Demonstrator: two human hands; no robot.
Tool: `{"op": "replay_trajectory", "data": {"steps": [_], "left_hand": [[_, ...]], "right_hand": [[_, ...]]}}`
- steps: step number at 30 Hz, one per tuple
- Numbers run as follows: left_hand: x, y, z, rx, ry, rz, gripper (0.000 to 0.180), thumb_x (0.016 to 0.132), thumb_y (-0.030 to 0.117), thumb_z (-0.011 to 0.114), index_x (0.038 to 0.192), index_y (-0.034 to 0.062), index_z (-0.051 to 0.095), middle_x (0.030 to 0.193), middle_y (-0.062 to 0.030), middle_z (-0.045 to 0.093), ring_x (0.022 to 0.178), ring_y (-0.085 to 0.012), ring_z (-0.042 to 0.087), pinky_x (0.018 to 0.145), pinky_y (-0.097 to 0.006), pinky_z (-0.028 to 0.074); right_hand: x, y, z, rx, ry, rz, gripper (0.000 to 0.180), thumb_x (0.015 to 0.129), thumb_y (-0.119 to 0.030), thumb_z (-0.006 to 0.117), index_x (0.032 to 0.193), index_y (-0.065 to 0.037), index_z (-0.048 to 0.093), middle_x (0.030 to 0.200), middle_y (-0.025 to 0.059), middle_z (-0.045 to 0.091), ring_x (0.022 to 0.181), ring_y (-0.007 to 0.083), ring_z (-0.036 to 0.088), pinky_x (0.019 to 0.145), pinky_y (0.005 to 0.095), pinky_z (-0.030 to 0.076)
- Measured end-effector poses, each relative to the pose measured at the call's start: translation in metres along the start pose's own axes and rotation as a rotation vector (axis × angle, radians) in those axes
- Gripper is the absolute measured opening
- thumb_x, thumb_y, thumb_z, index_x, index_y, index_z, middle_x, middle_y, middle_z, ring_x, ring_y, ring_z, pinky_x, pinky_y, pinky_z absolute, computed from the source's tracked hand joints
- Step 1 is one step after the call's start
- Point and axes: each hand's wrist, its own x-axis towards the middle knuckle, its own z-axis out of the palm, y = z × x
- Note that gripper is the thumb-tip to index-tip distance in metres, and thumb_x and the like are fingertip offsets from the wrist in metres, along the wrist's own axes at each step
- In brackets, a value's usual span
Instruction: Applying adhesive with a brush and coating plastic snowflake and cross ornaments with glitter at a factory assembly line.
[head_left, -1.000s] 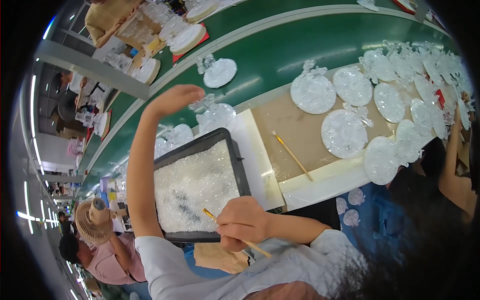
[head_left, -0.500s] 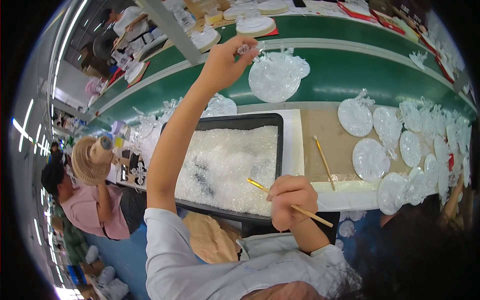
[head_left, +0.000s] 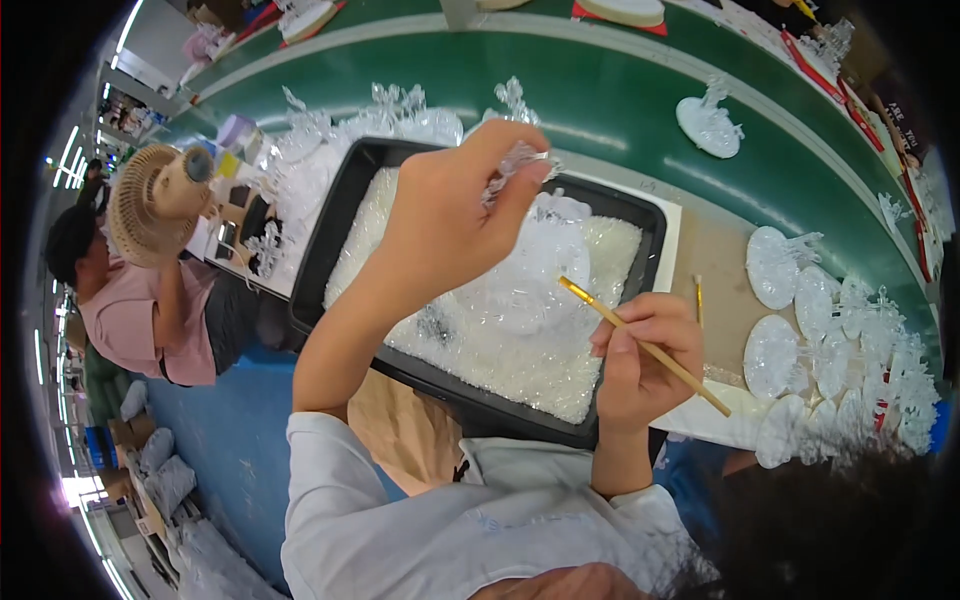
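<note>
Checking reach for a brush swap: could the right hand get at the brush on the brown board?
Likely yes: the lying brush shows just beyond the right hand, with nothing else visible blocking it. But that hand already grips another brush, so it would probably need freeing first.

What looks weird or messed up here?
A dark patch in the white granules in the black tray, left of the round clear piece the left hand holds. It looks odd because the granules around it are pale; maybe the tray shows through.
</note>
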Motion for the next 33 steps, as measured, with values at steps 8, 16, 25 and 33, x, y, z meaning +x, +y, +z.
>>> {"op": "replay_trajectory", "data": {"steps": [8, 16, 25, 33], "left_hand": [[-0.006, 0.008, 0.002, 0.080, -0.083, 0.128, 0.013, 0.087, 0.012, 0.072, 0.098, 0.0092, 0.067, 0.067, -0.0024, 0.061, 0.047, -0.0137, 0.051, 0.047, -0.024, 0.040], [-0.012, 0.009, 0.003, 0.105, -0.040, 0.228, 0.013, 0.084, 0.010, 0.074, 0.095, 0.0090, 0.069, 0.073, -0.0023, 0.065, 0.045, -0.0120, 0.046, 0.044, -0.024, 0.035], [-0.012, 0.010, 0.003, 0.081, -0.016, 0.213, 0.014, 0.083, 0.007, 0.075, 0.095, 0.0075, 0.069, 0.077, 0.0005, 0.065, 0.047, -0.0062, 0.039, 0.044, -0.021, 0.032], [-0.010, 0.012, 0.000, 0.099, -0.073, 0.181, 0.015, 0.084, 0.002, 0.074, 0.098, 0.0020, 0.069, 0.081, -0.0002, 0.068, 0.055, -0.0007, 0.047, 0.048, -0.016, 0.036]], "right_hand": [[0.005, -0.002, 0.002, -0.298, -0.092, -0.050, 0.021, 0.069, 0.009, 0.069, 0.085, -0.003, 0.061, 0.083, 0.0154, 0.068, 0.066, 0.0212, 0.064, 0.061, 0.0275, 0.052], [-0.002, -0.008, 0.000, -0.289, -0.163, -0.090, 0.024, 0.067, 0.009, 0.068, 0.087, -0.004, 0.064, 0.086, 0.0135, 0.067, 0.066, 0.0226, 0.064, 0.058, 0.0281, 0.052], [0.002, -0.010, -0.002, -0.345, -0.271, -0.160, 0.014, 0.071, 0.007, 0.063, 0.083, -0.001, 0.060, 0.080, 0.0182, 0.064, 0.062, 0.0229, 0.062, 0.054, 0.0283, 0.048], [0.002, -0.005, -0.001, -0.296, -0.223, -0.156, 0.015, 0.069, 0.007, 0.064, 0.082, -0.001, 0.061, 0.079, 0.0169, 0.064, 0.062, 0.0231, 0.061, 0.054, 0.0289, 0.048]]}}
